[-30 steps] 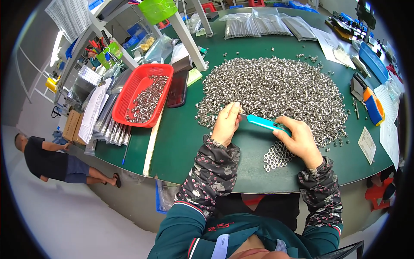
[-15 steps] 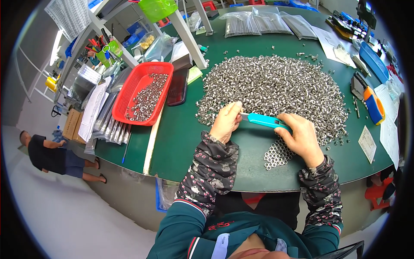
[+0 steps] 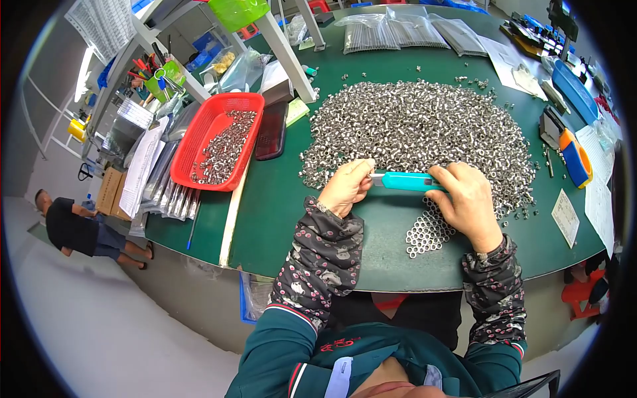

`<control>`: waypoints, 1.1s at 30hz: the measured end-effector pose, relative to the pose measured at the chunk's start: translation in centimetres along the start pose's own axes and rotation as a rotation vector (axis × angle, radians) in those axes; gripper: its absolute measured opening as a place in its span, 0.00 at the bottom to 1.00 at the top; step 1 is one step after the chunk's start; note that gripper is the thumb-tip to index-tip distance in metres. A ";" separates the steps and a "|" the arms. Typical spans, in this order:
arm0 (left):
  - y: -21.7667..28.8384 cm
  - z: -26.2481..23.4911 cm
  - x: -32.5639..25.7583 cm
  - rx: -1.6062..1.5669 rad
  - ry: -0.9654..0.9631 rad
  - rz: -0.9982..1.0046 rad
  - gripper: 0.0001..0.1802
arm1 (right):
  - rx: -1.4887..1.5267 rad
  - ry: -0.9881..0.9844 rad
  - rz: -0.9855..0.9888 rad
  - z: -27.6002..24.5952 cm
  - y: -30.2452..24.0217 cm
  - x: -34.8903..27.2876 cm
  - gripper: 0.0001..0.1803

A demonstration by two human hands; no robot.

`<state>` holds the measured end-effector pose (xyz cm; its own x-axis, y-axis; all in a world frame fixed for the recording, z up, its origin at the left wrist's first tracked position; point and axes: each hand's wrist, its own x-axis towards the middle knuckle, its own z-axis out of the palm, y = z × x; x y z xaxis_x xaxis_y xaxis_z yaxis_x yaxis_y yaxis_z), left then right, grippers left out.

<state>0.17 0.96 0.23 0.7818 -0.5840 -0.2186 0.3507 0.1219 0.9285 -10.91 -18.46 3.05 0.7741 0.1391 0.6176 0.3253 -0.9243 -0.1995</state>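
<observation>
Holding a teal utility knife (image 3: pixel 406 181) over the green bench (image 3: pixel 285 229), the right hand (image 3: pixel 472 207) has its grip closed round it. The blade (image 3: pixel 377 179) reaches the left hand (image 3: pixel 346 188), its fingertips (image 3: pixel 365 164) pinched together; from here I can't make out what's between them. A heap of small metal rings (image 3: pixel 411 126) lies beyond, a flat patch of rings (image 3: pixel 426 235) just beside the right hand.

Green shirt (image 3: pixel 391 335): red stitched characters, unreadable on my feed.
Hanging sheet (image 3: pixel 106 28): rows of print, too small for me.
Pale card (image 3: pixel 565 219): faint marks I can't make out.
</observation>
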 end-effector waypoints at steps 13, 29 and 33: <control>-0.1 -0.4 0.1 0.046 -0.145 -0.105 0.11 | -0.129 0.036 -0.098 -1.3 -0.1 0.5 0.15; -0.3 -0.4 0.2 0.147 -0.226 -0.153 0.14 | -0.345 0.183 -0.200 -1.6 -0.1 0.4 0.14; 0.0 0.0 0.1 0.171 -0.229 -0.135 0.15 | -0.406 0.272 -0.264 -1.6 -0.1 0.4 0.13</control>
<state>0.23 0.88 0.17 0.5909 -0.7537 -0.2878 0.3364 -0.0940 0.9370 -11.48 -18.90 4.51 0.5092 0.3380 0.7915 0.2124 -0.9406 0.2649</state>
